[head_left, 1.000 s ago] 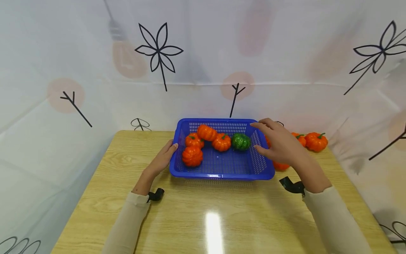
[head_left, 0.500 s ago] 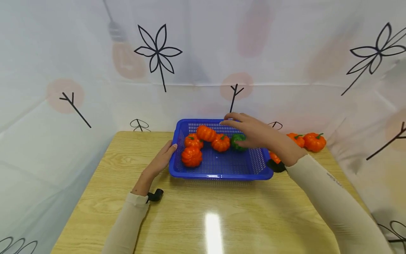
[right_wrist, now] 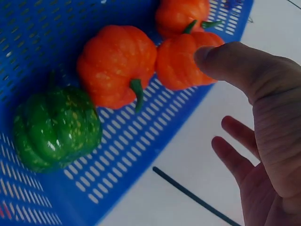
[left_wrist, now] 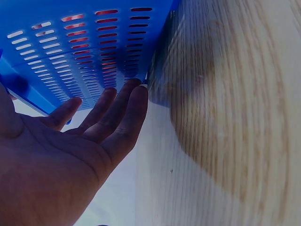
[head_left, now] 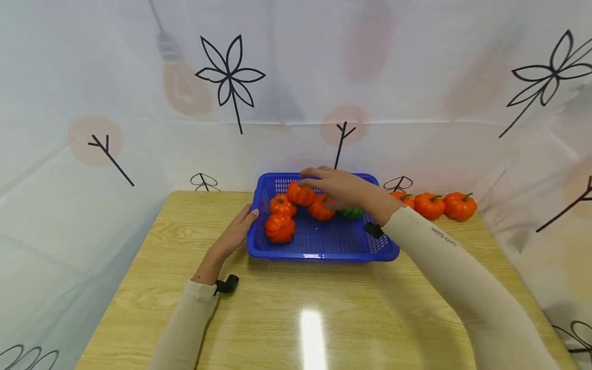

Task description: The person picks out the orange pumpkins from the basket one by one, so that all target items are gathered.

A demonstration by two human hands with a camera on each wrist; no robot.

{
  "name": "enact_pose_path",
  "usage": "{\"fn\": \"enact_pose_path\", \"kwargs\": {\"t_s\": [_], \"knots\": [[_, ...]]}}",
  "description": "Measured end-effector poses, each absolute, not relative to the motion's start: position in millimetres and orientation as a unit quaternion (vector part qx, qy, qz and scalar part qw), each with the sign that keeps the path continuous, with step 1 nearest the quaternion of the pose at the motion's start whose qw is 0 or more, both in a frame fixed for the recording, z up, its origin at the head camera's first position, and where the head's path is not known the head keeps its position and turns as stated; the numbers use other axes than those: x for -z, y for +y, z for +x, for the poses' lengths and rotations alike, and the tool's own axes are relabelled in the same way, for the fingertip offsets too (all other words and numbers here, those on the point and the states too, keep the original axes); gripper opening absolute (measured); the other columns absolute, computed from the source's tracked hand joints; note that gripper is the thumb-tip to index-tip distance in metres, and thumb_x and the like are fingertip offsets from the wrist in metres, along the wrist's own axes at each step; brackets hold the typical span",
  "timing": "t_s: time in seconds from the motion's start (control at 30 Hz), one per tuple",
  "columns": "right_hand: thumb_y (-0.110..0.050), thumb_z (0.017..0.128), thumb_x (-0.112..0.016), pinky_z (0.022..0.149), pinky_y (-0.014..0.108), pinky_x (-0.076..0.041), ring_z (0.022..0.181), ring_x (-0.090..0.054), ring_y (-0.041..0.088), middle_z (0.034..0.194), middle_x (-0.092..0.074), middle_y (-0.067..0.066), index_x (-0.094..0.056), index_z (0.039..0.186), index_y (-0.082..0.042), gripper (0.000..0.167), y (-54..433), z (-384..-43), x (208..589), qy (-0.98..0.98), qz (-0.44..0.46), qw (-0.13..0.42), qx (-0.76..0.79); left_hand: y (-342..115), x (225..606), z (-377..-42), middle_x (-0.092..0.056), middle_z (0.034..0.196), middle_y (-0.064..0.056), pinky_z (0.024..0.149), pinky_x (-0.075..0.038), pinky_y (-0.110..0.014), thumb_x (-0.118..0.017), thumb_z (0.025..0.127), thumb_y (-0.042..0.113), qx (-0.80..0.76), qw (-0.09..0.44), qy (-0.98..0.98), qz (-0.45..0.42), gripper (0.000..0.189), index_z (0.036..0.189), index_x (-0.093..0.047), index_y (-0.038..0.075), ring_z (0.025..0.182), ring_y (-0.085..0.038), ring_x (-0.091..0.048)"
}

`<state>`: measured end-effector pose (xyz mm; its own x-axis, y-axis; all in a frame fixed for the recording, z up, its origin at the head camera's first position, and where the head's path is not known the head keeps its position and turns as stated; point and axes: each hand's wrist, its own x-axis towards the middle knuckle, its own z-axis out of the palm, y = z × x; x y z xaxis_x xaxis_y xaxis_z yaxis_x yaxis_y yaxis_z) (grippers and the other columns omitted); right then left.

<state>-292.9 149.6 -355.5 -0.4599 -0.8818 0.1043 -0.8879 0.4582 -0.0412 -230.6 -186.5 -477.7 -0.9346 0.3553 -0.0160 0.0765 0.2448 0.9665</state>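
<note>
A blue plastic basket [head_left: 324,256] sits on the table, holding several orange toy pumpkins and a green pumpkin [right_wrist: 56,127]. My left hand [head_left: 235,231] grips its left side, thumb at the rim and fingers against the slotted outer wall [left_wrist: 101,52]. Over the back of the basket, my right hand [head_left: 339,187] is spread with nothing in it. Its thumb [right_wrist: 223,61] overlaps the rear orange pumpkin [right_wrist: 181,61] in the right wrist view; the other fingers hang past the back rim. A ribbed pumpkin [head_left: 279,228] lies front left, another [head_left: 283,205] behind it.
A row of orange pumpkins [head_left: 430,206] stands on the table right of the basket. The wooden table [head_left: 259,318] extends in front, and a patterned white cloth [head_left: 287,103] hangs right behind the basket.
My right hand has moved left from the basket's right rim, past the green pumpkin, to over the orange ones at the back. The left hand and the basket have stayed put.
</note>
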Motion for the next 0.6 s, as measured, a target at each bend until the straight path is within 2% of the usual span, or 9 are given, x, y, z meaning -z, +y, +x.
{"fn": "enact_pose_path", "kwargs": {"t_s": [0.13, 0.33, 0.6], "knots": [[-0.005, 0.081, -0.092, 0.105, 0.052, -0.053, 0.139, -0.05, 0.041, 0.161, -0.042, 0.018, -0.052, 0.156, -0.011, 0.085, 139, -299, 361, -0.861, 0.506, 0.005, -0.049, -188, 478, -232, -0.047, 0.159, -0.019, 0.116, -0.042, -0.059, -0.037, 0.115, 0.051, -0.6, 0.12, 0.779, 0.14, 0.067, 0.166, -0.028, 0.01, 0.14, -0.038, -0.054], [-0.008, 0.083, -0.092, 0.115, 0.056, -0.045, 0.145, -0.044, 0.042, 0.165, -0.038, 0.015, -0.046, 0.162, -0.018, 0.092, 126, -307, 367, -0.875, 0.481, -0.035, -0.043, -188, 477, -234, -0.046, 0.159, -0.019, 0.117, -0.042, -0.059, -0.038, 0.115, 0.052, -0.6, 0.118, 0.779, 0.137, 0.067, 0.166, -0.028, 0.01, 0.141, -0.037, -0.053], [-0.007, 0.084, -0.09, 0.116, 0.058, -0.043, 0.147, -0.04, 0.041, 0.166, -0.036, 0.011, -0.049, 0.16, -0.021, 0.087, 116, -318, 379, -0.887, 0.452, -0.079, -0.049, -186, 479, -233, -0.043, 0.162, -0.017, 0.12, -0.038, -0.058, -0.038, 0.114, 0.052, -0.597, 0.119, 0.783, 0.127, 0.067, 0.167, -0.027, 0.011, 0.144, -0.036, -0.05]]}}
